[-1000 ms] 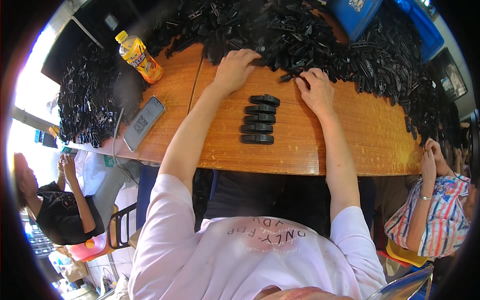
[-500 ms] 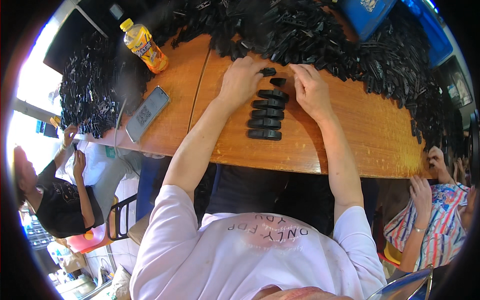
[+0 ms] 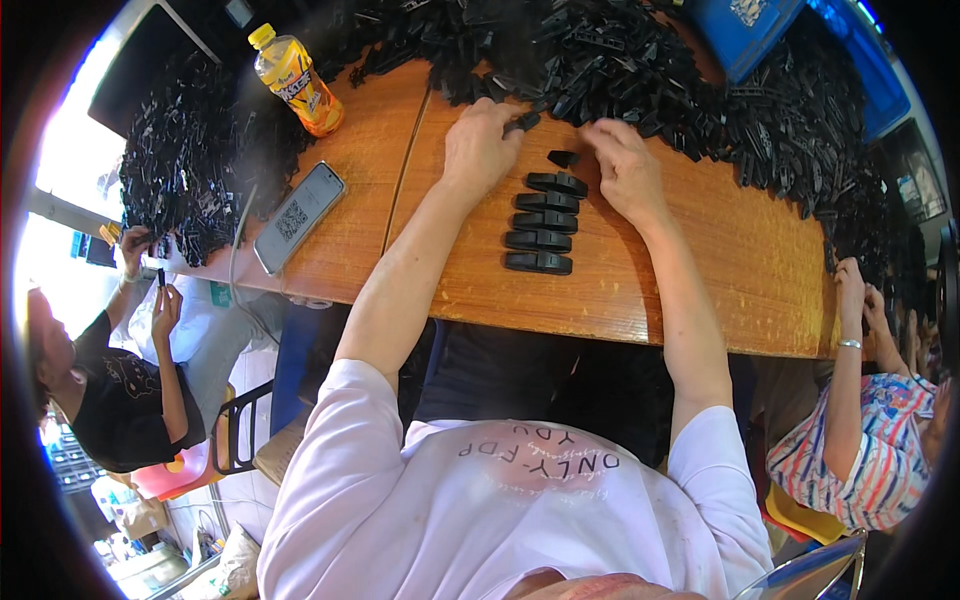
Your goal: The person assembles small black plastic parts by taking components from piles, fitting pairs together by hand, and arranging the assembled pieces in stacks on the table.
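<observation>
My left hand (image 3: 482,145) is closed on a small black plastic part (image 3: 523,122), pinched at the fingertips just in front of the heap. Opposite it is my right hand (image 3: 625,170), its fingers bent and their tips blurred, so whether they hold anything does not show. Between and below the hands, several black oblong plastic pieces (image 3: 538,241) lie in a column on the wooden table (image 3: 430,285). A smaller black wedge-shaped piece (image 3: 563,157) rests above the column, near my right fingertips.
A large heap of black plastic parts (image 3: 740,130) curves along the table's far side, with another heap (image 3: 190,150) at left. A phone (image 3: 300,218), a cable (image 3: 238,235) and a drink bottle (image 3: 298,82) lie or stand left. Blue bins (image 3: 745,40) stand far right. Two people sit at either side.
My left hand has drawn the black part slightly up and left, away from the wedge piece. My right fingers have curled in a little. The view has shifted slightly.
</observation>
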Demonstrator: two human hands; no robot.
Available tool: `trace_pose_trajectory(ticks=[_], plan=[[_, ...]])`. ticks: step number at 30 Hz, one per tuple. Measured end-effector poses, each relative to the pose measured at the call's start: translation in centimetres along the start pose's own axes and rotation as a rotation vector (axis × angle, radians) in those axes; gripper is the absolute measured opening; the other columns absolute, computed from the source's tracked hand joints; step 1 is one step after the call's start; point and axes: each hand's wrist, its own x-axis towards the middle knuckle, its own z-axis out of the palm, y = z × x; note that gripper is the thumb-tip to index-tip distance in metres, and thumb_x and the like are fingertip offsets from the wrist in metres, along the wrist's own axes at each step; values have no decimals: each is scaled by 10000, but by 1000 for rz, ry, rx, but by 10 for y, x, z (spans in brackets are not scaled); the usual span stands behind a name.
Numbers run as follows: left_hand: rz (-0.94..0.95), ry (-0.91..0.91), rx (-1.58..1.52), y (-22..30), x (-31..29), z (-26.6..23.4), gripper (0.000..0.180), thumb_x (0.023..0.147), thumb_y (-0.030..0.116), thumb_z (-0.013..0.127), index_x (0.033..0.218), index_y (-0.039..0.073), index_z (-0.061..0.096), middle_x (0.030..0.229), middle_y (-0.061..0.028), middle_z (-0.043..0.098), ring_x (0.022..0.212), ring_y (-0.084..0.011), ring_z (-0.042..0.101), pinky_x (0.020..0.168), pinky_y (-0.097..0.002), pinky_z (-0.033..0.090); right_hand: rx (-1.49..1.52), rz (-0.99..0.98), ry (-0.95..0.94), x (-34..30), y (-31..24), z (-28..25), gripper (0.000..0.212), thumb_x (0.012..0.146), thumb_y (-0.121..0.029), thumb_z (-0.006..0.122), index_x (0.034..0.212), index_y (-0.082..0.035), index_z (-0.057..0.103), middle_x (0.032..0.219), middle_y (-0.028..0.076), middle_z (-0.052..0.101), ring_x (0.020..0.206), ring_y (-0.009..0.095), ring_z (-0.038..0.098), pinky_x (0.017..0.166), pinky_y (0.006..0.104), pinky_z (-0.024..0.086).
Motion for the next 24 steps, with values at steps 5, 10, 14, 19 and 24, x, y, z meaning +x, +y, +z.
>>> trace_pose_trajectory(ticks=[5, 10, 14, 19, 24], plan=[[-7, -17, 13, 2, -1, -2, 342, 898, 161, 760, 1223, 56, 748, 1129, -153, 703, 1106, -349, 664, 968, -441, 528, 81, -101, -206, -11, 10, -5, 323, 838, 79, 643, 1101, -63, 766, 1186, 94, 714, 1091, 306, 678, 891, 417, 566], [0, -13, -47, 1, 1, -1, 359, 886, 134, 771, 1236, 57, 750, 1129, -154, 737, 1066, -322, 696, 953, -420, 544, 303, 112, -93, -4, -9, 0, 336, 841, 59, 661, 1116, -96, 775, 1206, 79, 725, 1118, 284, 673, 922, 411, 562], [18, -66, -124, 4, 1, -1, 374, 874, 103, 787, 1242, 52, 752, 1138, -157, 752, 1036, -287, 716, 931, -398, 563, 74, -98, -292, 1, -6, -3, 332, 862, 1, 705, 1173, -105, 755, 1226, 73, 721, 1175, 292, 646, 961, 414, 539], [-5, -120, -218, 6, -2, 0, 372, 867, 98, 800, 1235, 57, 759, 1127, -155, 756, 1032, -281, 722, 935, -386, 570, 18, -54, -287, -4, 4, -8, 284, 885, -78, 737, 1169, -90, 739, 1149, 83, 727, 1122, 328, 658, 917, 430, 546], [32, -236, -291, 14, 1, -3, 369, 865, 97, 811, 1229, 55, 763, 1163, -149, 761, 1045, -275, 728, 948, -375, 572, 70, 15, -127, -6, 9, -8, 237, 907, -94, 781, 1123, -7, 733, 1069, 124, 723, 917, 331, 703, 797, 390, 553]])
